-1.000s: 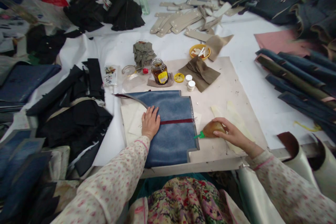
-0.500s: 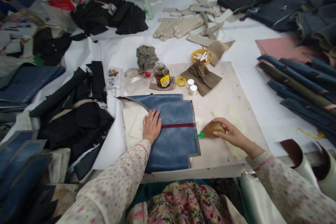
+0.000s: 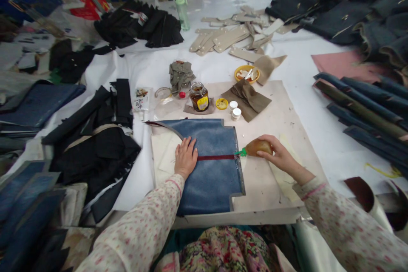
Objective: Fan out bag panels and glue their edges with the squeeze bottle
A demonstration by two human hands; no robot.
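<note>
Lying by the tabletop's [image 3: 302,61] front edge, the blue panel [image 3: 213,187] looks thin, light and floppy, best pressed flat or pinched at a border. The hands are well apart: the left hand [image 3: 186,157] rests flat on the panel, the right hand [image 3: 280,153] curls around a squeeze bottle [image 3: 255,148], probably soft and best held by its rounded body. Its green nozzle [image 3: 241,152] points at the panel's side facing the tabletop's right edge; contact is unclear. Toward the back edge, a breakable glass jar [image 3: 199,95] and white pots [image 3: 236,114] limit reach.
</note>
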